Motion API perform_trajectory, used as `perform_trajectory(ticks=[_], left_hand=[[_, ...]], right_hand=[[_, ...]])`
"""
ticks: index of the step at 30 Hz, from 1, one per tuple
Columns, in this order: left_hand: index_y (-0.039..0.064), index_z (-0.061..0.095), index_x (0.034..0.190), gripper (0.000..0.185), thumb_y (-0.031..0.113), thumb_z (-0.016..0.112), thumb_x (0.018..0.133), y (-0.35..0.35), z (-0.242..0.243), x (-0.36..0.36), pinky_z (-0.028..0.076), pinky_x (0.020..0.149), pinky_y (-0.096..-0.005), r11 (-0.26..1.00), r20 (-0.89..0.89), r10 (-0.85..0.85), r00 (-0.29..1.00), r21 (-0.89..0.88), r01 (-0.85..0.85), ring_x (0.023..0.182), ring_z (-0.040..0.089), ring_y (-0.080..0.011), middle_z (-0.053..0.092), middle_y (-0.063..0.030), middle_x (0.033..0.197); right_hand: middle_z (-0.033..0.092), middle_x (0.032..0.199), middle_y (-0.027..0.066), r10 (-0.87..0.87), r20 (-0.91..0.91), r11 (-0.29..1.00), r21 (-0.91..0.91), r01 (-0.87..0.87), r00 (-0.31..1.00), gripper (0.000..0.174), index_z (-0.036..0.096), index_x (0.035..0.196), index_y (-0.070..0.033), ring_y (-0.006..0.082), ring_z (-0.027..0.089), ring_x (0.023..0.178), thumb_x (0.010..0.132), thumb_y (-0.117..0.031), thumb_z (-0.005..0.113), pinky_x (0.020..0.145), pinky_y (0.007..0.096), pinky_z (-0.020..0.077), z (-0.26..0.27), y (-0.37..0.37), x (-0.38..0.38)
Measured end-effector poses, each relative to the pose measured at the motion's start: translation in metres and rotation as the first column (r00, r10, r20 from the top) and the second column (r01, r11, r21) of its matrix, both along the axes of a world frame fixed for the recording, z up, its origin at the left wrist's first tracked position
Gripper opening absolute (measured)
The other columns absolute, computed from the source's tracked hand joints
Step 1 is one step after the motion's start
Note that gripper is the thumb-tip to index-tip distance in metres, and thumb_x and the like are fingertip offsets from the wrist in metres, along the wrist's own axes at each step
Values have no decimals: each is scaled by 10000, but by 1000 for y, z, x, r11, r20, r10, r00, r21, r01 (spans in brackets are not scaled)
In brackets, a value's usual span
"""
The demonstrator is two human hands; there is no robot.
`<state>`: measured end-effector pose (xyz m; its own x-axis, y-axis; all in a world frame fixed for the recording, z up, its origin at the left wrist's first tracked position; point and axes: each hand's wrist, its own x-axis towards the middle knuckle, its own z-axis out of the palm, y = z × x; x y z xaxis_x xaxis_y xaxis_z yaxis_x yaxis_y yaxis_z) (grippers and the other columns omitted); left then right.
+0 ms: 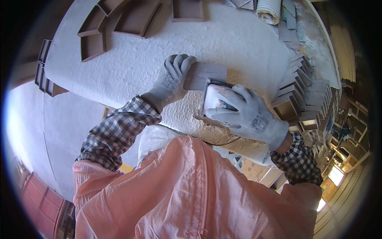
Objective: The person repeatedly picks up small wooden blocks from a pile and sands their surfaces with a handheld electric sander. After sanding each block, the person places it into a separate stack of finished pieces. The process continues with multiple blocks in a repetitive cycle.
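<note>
My left hand point(173, 76), in a grey work glove, holds the left end of a flat, grey-brown panel or shallow box point(209, 72) on a padded, dust-covered table. Gloved too, my right hand point(249, 113) grips a palm-sized electric sander point(217, 100) from above. The sander's far edge meets or overlaps the near right edge of the panel; its pad is hidden underneath. A dark cord point(229, 143) runs along the table's near edge below my right hand.
Open shallow boxes point(138, 18) lie at the far left and far side. Stacks of similar boxes point(294, 89) stand at the right. A white ribbed roll point(268, 11) and sheets of abrasive or scrap point(288, 22) lie at the far right. The table's near edge point(238, 136) is worn.
</note>
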<state>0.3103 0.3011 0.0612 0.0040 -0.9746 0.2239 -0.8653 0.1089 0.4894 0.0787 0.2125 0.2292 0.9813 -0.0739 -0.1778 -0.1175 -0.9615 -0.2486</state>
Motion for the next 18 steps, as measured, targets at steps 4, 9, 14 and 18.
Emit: perform_trajectory(ticks=[4,9,14,18], left_hand=[[72,444,1423,808,78,814,705,4,3,-4,401,1094,-515,999,-82,29,996,26,-27,1257,472,-420,514,-177,1362],[65,447,1421,786,127,806,725,5,3,-2,427,1081,-504,1000,-48,16,999,3,-15,1238,491,-414,517,-186,1343],[54,453,1415,749,133,781,746,4,3,0,451,1058,-503,999,-1,-13,1000,-41,13,1221,507,-410,525,-195,1327],[51,444,1419,774,123,784,728,4,-3,-1,437,1069,-510,1000,24,2,1000,-15,-2,1221,506,-411,519,-190,1331]], right_hand=[[504,1402,79,-55,-31,998,-35,54,998,456,657,1314,-384,289,498,1199,877,-275,732,930,430,549,6,-5,-19],[529,1377,46,52,65,997,-64,-48,997,382,679,1275,-383,263,522,1179,907,-282,674,916,401,549,-8,6,2],[509,1427,67,86,83,996,4,-87,993,444,686,1273,-357,273,517,1171,858,-200,666,930,417,544,-11,16,29],[503,1444,69,-23,-8,998,52,24,1000,477,697,1279,-343,299,516,1183,823,-205,722,972,442,523,-5,15,2]])
